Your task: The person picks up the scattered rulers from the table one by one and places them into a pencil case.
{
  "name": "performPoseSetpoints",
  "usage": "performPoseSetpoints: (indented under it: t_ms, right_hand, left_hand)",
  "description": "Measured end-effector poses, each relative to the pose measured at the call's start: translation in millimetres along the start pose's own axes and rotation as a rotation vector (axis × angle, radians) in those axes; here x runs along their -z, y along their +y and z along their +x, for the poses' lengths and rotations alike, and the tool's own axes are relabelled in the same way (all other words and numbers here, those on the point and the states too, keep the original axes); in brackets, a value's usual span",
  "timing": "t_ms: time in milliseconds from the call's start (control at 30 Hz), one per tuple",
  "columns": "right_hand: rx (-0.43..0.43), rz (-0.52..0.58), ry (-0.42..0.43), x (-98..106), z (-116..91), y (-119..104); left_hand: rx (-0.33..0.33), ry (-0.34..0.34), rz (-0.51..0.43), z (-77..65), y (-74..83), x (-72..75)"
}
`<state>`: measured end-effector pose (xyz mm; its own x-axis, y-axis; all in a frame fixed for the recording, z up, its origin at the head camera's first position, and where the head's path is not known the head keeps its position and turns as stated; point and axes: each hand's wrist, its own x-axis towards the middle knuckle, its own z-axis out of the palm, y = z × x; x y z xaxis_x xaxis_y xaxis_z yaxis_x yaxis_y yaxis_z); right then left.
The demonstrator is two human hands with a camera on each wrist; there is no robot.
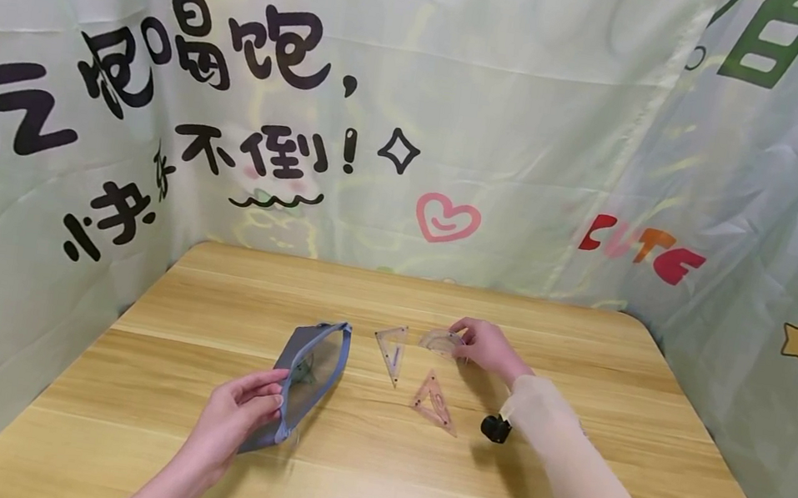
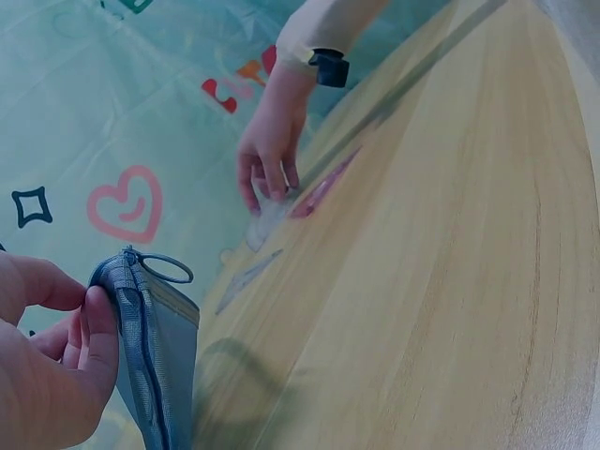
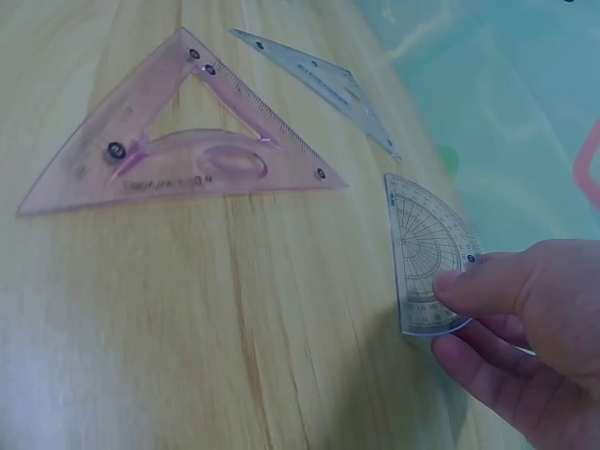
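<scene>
My left hand (image 1: pixel 236 408) pinches the rim of a blue-grey zip pouch (image 2: pixel 173 347) between thumb and fingers. The pouch is tilted, its mouth spread toward the right; something dark greenish shows within it in the head view. At the far middle of the table, my right hand (image 1: pixel 487 349) holds a clear protractor (image 3: pixel 427 239), thumb on its face and fingers beneath its curved edge. Left of the protractor lies a clear set square (image 1: pixel 395 362). A pink set square (image 3: pixel 84 173) lies flat, nearer to me.
Everything is on a wooden table (image 1: pixel 367 489) with rounded far corners. Printed cloth (image 1: pixel 535 132) hangs close behind it and along both sides. A small black camera (image 1: pixel 495 428) is worn at the right wrist.
</scene>
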<state>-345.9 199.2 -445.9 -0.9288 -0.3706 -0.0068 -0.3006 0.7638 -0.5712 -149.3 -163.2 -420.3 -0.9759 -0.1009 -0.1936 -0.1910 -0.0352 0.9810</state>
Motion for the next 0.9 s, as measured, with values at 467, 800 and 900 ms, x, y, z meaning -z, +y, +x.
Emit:
performPoseSetpoints:
  t_ms: [467, 800, 900]
  right_hand:
    - [-0.026, 0.008, -0.024, 7, -5, -7]
    - [-0.023, 0.137, -0.03, 8, -7, -12]
    - [-0.023, 0.161, -0.016, 7, -6, -13]
  left_hand:
    - [0.008, 0.006, -0.006, 0.6, 0.3, -1.0]
    - [-0.001, -0.001, -0.008, 0.7, 1.1, -0.3]
    - [-0.006, -0.007, -0.01, 0.8, 0.9, 0.4]
